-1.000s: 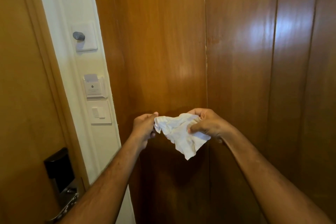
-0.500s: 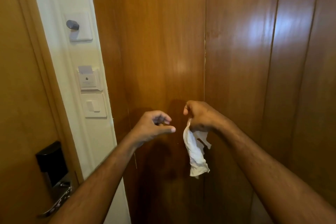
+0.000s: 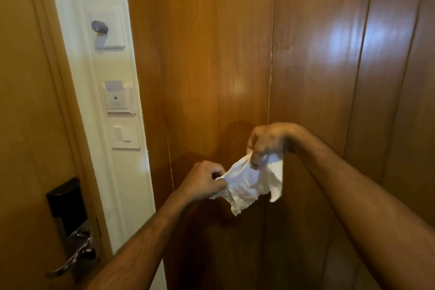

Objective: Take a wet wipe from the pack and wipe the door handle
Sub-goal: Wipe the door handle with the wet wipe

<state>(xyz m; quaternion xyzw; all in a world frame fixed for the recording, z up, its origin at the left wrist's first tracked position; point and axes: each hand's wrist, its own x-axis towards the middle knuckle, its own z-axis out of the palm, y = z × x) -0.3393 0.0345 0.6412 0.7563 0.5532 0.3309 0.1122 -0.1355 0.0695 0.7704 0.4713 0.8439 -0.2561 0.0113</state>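
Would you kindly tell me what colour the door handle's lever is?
Silvery metal, below a black lock panel; the door handle shows in the head view.

Both bare forearms extended forward. Left hand (image 3: 204, 181) pinches crumpled white wet wipe (image 3: 249, 183) at its left edge; right hand (image 3: 268, 141) grips its top, higher.

Glossy wood panels (image 3: 211, 66) fill centre and right, light glaring upper right; a white wall strip (image 3: 77, 30) runs down the left, carrying a switch plate (image 3: 123, 133) and card holder (image 3: 117, 99).
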